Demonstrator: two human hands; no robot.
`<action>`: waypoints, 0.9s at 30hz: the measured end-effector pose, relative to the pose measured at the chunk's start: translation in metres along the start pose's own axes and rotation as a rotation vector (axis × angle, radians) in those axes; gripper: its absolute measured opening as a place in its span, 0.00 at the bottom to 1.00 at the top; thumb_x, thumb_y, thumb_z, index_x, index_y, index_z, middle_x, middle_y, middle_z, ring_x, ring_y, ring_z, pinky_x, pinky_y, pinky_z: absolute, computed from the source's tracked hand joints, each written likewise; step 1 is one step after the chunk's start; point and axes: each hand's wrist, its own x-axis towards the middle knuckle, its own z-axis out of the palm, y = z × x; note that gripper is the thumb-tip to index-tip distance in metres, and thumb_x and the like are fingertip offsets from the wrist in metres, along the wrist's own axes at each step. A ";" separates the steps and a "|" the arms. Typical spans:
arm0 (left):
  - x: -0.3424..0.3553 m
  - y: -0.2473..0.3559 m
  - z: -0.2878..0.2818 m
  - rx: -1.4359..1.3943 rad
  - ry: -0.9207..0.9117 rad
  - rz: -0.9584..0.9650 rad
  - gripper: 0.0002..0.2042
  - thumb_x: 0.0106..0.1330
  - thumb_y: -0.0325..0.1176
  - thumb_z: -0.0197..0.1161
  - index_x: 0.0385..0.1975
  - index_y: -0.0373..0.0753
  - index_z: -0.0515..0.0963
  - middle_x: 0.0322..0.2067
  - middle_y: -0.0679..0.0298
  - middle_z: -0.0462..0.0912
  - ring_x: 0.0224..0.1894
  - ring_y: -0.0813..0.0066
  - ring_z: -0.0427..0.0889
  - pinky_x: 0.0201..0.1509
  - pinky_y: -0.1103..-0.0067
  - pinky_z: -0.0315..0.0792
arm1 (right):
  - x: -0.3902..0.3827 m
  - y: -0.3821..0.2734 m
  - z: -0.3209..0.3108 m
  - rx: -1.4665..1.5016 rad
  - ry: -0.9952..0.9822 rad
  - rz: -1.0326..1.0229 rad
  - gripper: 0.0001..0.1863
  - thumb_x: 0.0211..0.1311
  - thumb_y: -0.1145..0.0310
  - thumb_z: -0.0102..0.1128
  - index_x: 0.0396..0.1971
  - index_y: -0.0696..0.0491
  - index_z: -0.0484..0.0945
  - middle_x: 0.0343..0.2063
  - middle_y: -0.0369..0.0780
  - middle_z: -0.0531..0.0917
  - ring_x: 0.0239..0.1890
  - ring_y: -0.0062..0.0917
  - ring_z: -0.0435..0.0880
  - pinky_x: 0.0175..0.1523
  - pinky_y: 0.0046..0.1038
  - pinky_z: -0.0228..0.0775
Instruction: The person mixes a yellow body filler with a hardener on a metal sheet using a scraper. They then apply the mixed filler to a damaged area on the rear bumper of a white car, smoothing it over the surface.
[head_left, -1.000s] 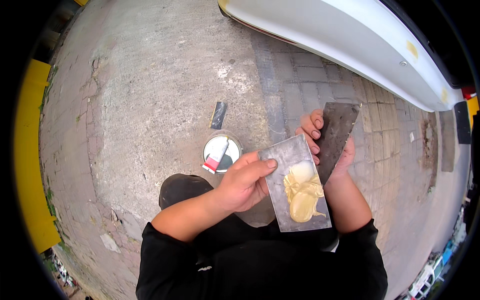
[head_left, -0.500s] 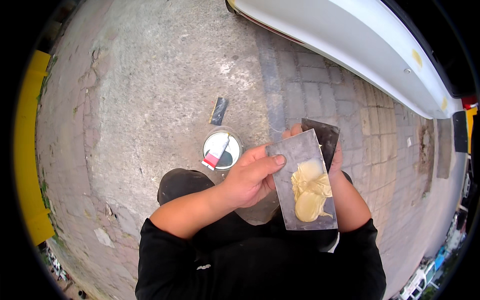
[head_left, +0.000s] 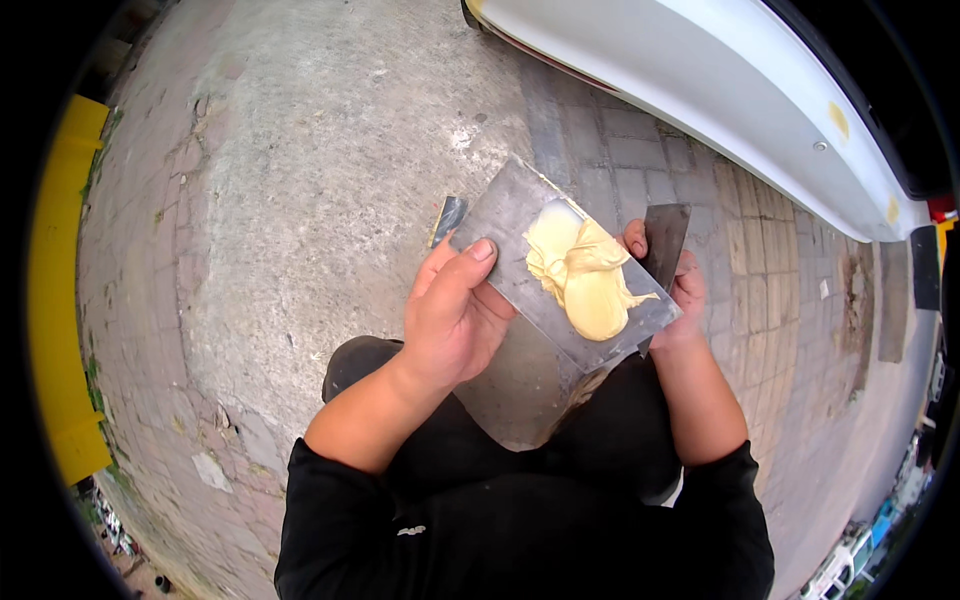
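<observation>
My left hand [head_left: 448,325] grips a flat grey rectangular board [head_left: 500,212] by its left edge, thumb on top. On the board lies a thick mound of pale yellow putty [head_left: 596,298], folded and glossy, with a whitish patch at its far end. My right hand [head_left: 687,300] is closed on a dark, thin putty spreader [head_left: 665,240], held upright just beyond the board's right corner. Part of that hand and the spreader's lower part are hidden by the board.
A small dark strip [head_left: 450,216] lies on the concrete ground beyond my left hand. The white car body [head_left: 720,90], with yellowish patches, spans the upper right. A yellow barrier [head_left: 65,300] stands at far left. Paving bricks [head_left: 760,300] cover the right side.
The board has been lifted away from me, turned, and tilted. It and my left hand now cover the can and tube seen earlier. The spreader has turned more upright.
</observation>
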 end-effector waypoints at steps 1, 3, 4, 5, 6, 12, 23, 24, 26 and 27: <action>0.001 0.003 -0.002 0.026 0.017 0.069 0.20 0.74 0.34 0.42 0.59 0.26 0.65 0.56 0.50 0.75 0.60 0.57 0.75 0.64 0.63 0.68 | -0.001 -0.008 0.007 0.009 0.006 -0.051 0.10 0.62 0.63 0.49 0.39 0.53 0.69 0.32 0.41 0.75 0.28 0.24 0.74 0.30 0.23 0.68; 0.000 0.009 -0.006 0.119 0.036 0.187 0.20 0.74 0.34 0.42 0.59 0.27 0.64 0.58 0.51 0.74 0.61 0.57 0.73 0.65 0.62 0.67 | -0.002 -0.016 0.015 -0.005 0.006 -0.078 0.10 0.64 0.65 0.49 0.41 0.54 0.69 0.32 0.41 0.76 0.30 0.27 0.75 0.34 0.25 0.68; -0.001 0.010 -0.008 0.184 0.037 0.232 0.20 0.74 0.34 0.41 0.60 0.28 0.64 0.59 0.51 0.73 0.62 0.57 0.73 0.65 0.61 0.67 | -0.003 -0.017 0.022 -0.068 0.056 -0.099 0.10 0.65 0.66 0.50 0.42 0.53 0.68 0.30 0.40 0.75 0.31 0.27 0.74 0.35 0.26 0.68; -0.002 0.010 -0.010 0.249 0.038 0.276 0.20 0.75 0.34 0.41 0.60 0.28 0.63 0.60 0.52 0.72 0.62 0.57 0.72 0.65 0.60 0.66 | -0.004 -0.016 0.025 -0.131 0.106 -0.121 0.09 0.65 0.66 0.50 0.42 0.53 0.67 0.29 0.39 0.75 0.32 0.27 0.74 0.36 0.27 0.67; -0.003 0.009 -0.012 0.266 -0.007 0.306 0.19 0.75 0.33 0.40 0.61 0.30 0.62 0.62 0.51 0.69 0.64 0.58 0.70 0.66 0.59 0.65 | -0.004 -0.015 0.026 -0.124 0.068 -0.132 0.11 0.66 0.68 0.50 0.46 0.54 0.69 0.31 0.40 0.77 0.33 0.29 0.75 0.38 0.28 0.69; -0.008 0.001 -0.013 0.420 -0.009 0.422 0.18 0.74 0.32 0.40 0.60 0.30 0.64 0.61 0.51 0.70 0.65 0.59 0.68 0.68 0.61 0.61 | -0.007 -0.006 0.041 -0.147 0.317 -0.180 0.14 0.68 0.74 0.49 0.52 0.58 0.72 0.46 0.43 0.82 0.46 0.27 0.80 0.54 0.29 0.71; -0.020 -0.017 -0.004 0.696 -0.030 0.457 0.16 0.73 0.29 0.45 0.56 0.28 0.67 0.57 0.53 0.73 0.61 0.66 0.71 0.67 0.67 0.62 | -0.012 0.006 0.041 -0.390 0.420 -0.205 0.12 0.68 0.76 0.50 0.50 0.58 0.74 0.46 0.40 0.83 0.48 0.20 0.80 0.56 0.25 0.69; -0.023 -0.019 -0.005 0.717 -0.044 0.444 0.16 0.72 0.28 0.46 0.56 0.27 0.67 0.57 0.53 0.73 0.61 0.67 0.71 0.66 0.68 0.62 | -0.012 0.007 0.042 -0.400 0.411 -0.197 0.13 0.69 0.76 0.50 0.51 0.58 0.74 0.46 0.40 0.83 0.47 0.19 0.80 0.54 0.25 0.70; -0.027 -0.029 -0.005 0.805 -0.023 0.431 0.16 0.72 0.28 0.46 0.55 0.27 0.68 0.55 0.53 0.74 0.59 0.68 0.72 0.65 0.68 0.63 | -0.011 0.010 0.046 -0.411 0.427 -0.205 0.12 0.69 0.76 0.50 0.51 0.59 0.74 0.46 0.40 0.82 0.47 0.19 0.80 0.54 0.25 0.71; -0.029 -0.032 -0.006 0.849 -0.012 0.425 0.15 0.72 0.27 0.47 0.55 0.27 0.68 0.55 0.53 0.74 0.58 0.69 0.72 0.65 0.69 0.63 | -0.010 0.011 0.048 -0.416 0.434 -0.209 0.12 0.69 0.76 0.50 0.51 0.59 0.74 0.46 0.40 0.82 0.46 0.20 0.80 0.53 0.25 0.71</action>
